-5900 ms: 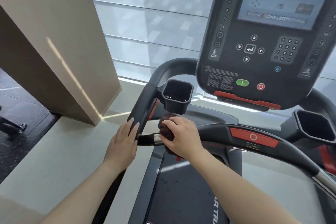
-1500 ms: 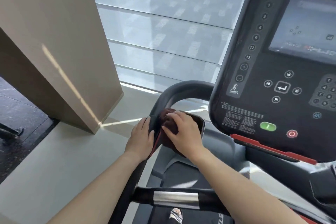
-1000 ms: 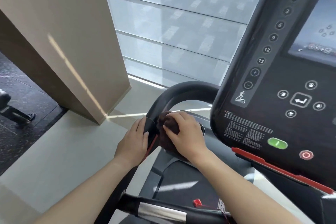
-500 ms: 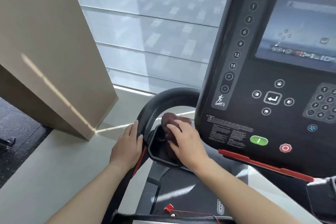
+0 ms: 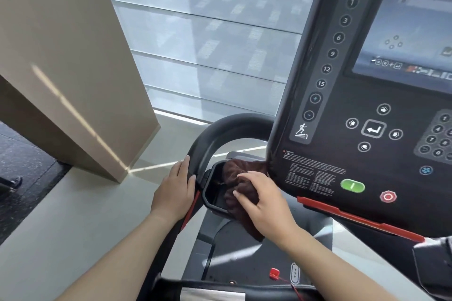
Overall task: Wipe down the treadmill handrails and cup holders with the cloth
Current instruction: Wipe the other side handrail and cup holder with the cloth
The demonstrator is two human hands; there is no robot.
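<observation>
Left of the console, the right hand, fingers spread, now presses the cloth into the cup holder. The handrail bar is apparently done. The left hand rests flat on the handrail, gripping nothing.

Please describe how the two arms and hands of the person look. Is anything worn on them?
Both forearms are bare as far as the picture shows; no sleeve is in view. The left hand and the right hand wear no gloves, and no ring, watch or bracelet is visible. The fingernails are fairly long, with a pale finish.
</observation>
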